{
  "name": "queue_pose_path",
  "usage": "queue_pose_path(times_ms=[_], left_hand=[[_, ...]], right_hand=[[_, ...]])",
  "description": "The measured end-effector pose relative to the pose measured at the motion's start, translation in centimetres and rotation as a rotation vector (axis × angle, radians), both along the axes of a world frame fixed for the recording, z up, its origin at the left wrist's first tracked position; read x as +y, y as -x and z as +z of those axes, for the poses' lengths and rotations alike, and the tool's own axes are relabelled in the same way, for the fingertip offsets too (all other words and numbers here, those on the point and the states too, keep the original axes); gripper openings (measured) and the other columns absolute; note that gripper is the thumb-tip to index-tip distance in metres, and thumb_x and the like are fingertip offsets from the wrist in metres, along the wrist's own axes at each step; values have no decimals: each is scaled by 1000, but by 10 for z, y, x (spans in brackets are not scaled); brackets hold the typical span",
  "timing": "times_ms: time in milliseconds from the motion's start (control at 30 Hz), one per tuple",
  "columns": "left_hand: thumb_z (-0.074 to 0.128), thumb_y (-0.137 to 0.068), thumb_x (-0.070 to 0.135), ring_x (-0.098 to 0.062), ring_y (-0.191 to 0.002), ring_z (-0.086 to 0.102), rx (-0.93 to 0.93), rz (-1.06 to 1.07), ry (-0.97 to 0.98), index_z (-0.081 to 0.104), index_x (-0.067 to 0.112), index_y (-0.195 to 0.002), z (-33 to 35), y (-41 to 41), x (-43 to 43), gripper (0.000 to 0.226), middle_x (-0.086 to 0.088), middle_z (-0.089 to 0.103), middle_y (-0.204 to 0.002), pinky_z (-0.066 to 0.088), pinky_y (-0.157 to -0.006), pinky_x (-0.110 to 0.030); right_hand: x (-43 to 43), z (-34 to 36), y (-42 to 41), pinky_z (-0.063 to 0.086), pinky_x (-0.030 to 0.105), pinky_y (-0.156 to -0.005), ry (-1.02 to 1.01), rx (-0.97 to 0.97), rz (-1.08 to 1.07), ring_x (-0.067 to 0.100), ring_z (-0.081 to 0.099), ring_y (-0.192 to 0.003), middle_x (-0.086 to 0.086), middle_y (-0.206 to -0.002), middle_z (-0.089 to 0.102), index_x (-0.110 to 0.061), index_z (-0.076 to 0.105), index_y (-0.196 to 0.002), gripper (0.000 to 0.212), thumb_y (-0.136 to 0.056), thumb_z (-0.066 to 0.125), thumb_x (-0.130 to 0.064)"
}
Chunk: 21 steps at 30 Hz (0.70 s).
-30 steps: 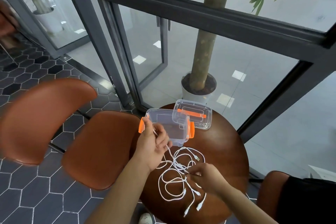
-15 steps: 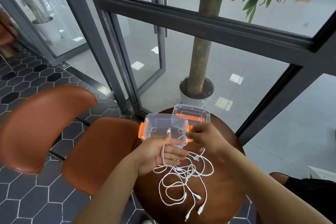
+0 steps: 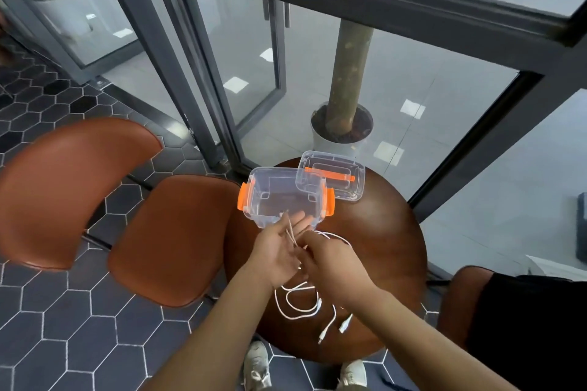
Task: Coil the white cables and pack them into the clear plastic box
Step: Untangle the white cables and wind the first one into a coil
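Right hand (image 3: 330, 260) reached left (image 3: 279, 251); cable (image 3: 291, 236) between.

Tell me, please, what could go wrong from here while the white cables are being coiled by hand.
1. The white cables only lie across the open left hand; with nothing clamping them, the strands may slip off and uncoil.
2. Loose loops and plugs trail on the round table and may snag when pulled.
3. The clear plastic box sits by the table's rim; a tug could knock it off.
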<state>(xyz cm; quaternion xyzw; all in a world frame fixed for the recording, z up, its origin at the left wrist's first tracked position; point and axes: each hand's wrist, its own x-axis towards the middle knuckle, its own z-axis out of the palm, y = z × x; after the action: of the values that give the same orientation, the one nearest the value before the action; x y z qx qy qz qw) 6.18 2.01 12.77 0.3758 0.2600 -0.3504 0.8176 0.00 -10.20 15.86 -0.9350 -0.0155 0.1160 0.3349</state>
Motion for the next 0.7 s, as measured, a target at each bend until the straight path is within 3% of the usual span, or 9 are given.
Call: queue_pose_path(times_ms=[67, 133, 300, 367, 500, 600, 700], left_hand=[[35, -107, 33, -27, -130, 54, -24, 17, 29, 54, 3, -137, 0, 3, -2, 47, -15, 56, -144, 40, -109, -41], [33, -107, 32, -29, -132, 54, -66, 25, 87, 53, 4, -139, 0, 6, -2, 47, -16, 58, -141, 38, -113, -40], [30, -107, 30, -28, -123, 63, -161, -14, 191, 50, 9, -140, 8, 9, 3, 44, -18, 61, -138, 48, -106, -40], [30, -107, 28, -30, -123, 63, -169, 27, 229, 50, 7, -139, 10, 9, 2, 43, -20, 61, -136, 50, -104, -40], [34, -106, 28, -27, -107, 71, -150, 49, 262, 63, 3, -122, 11, 11, 3, 42, -17, 72, -115, 60, -89, -37], [39, -102, 30, -17, -75, 75, -140, -4, 246, 75, 4, -102, 11, 16, 7, 44, -12, 76, -96, 61, -64, -28], [45, -96, 30, -14, -53, 68, -142, -88, 255, 74, 2, -103, 12, 20, 14, 41, -14, 75, -85, 55, -50, -23]], right_hand=[[3, -9, 12, 53, 44, -71, 16, -31, -2, 30, 67, -79, 5, -81, 72, -20, 55, -100, 18, -99, 49, -37], [-3, -13, 18, 51, 40, -68, -14, -13, -40, 25, 66, -77, 4, -78, 72, -23, 54, -88, 18, -98, 54, -38], [-25, -15, 23, 48, 26, -62, -182, 48, -116, 13, 64, -59, 3, -63, 70, -37, 50, -58, 40, -96, 64, -36], [-29, -19, 25, 49, 21, -61, -315, 101, -111, 9, 63, -55, 7, -65, 71, -37, 61, -64, 34, -97, 64, -33], [-38, -37, 26, 55, 30, -67, -443, 217, -40, 11, 63, -61, 11, -69, 71, -31, 75, -84, 18, -98, 64, -36], [-54, -47, 19, 52, 28, -67, -311, 309, 42, 10, 62, -62, 2, -69, 70, -30, 76, -88, 21, -95, 64, -45], [-74, -49, 7, 55, 31, -77, -46, 431, 151, 14, 71, -74, 0, -79, 76, -29, 76, -94, 31, -93, 61, -56]])
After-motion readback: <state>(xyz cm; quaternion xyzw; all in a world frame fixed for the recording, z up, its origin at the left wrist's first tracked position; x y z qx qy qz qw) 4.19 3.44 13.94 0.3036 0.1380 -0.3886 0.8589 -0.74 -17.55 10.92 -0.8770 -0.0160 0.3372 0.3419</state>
